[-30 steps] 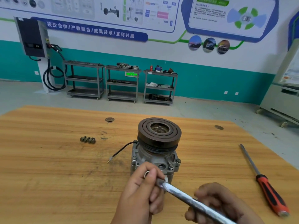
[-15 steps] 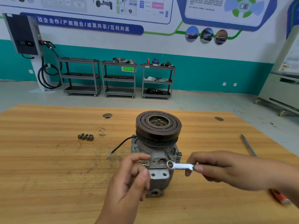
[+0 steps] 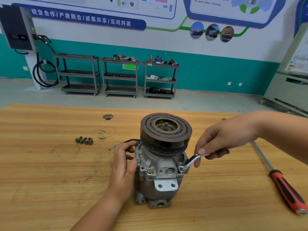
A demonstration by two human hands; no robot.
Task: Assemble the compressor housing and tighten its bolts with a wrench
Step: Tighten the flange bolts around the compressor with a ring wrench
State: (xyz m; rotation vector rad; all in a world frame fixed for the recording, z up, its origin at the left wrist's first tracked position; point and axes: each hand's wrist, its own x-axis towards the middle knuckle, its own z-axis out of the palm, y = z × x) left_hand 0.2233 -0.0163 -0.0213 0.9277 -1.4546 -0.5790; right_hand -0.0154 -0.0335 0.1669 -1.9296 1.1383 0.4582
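- The right hand [image 3: 223,140] has its grip closed on the wrench [image 3: 191,161], thumb and fingers pinching the shank's outer end.
- The wrench's working end sits at a flange bolt [image 3: 180,169] on the right of the compressor housing [image 3: 158,180]. Whether it is fully seated over the bolt head is hard to tell from this angle.
- The left hand [image 3: 123,165] has its grip around the housing's left side, with the fingers curled against the casting and the thumb near the flange, steadying it.
- The step in hand looks like tightening the flange bolts, with the right-side bolt being worked.
- The next move probably calls for a short swing of the wrench, as the pulley [image 3: 165,130] overhangs it closely, while the left hand braces against the turn.
- The housing stands upright on the desk [image 3: 41,172]. It is grey cast metal with the dark grooved pulley on top, mounting lugs at its foot and a brass-coloured bolt [image 3: 150,171] at the front of the flange.
- A black wire [image 3: 128,140] trails away from the housing's left.
- Loose bolts [image 3: 84,140] lie well to the housing's left, likely yet to be fitted.
- A red-handled screwdriver [image 3: 286,189] lies well to the housing's right.
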